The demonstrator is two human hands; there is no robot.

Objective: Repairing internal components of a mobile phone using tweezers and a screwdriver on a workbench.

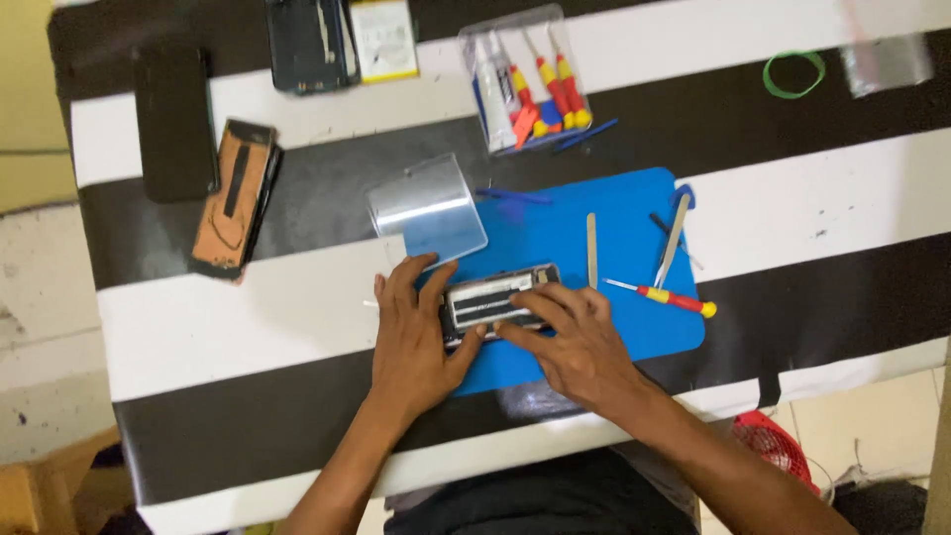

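An opened phone body (492,298) with its insides showing lies on a blue work mat (634,238), turned sideways. My left hand (414,332) holds its left end, thumb against the lower edge. My right hand (575,342) rests over its right part, fingers pressing on the inside of the phone. Just right of my hands lie a red and yellow screwdriver (669,296), a flat pale stick (591,249) and metal tweezers (673,242).
A clear plastic lid (426,207) lies by the mat's left corner. Behind it a clear box (523,77) holds several screwdrivers and a glue tube. A dark phone (174,121), a phone panel (236,196), a phone shell (311,44) and a battery (383,38) lie at the back left.
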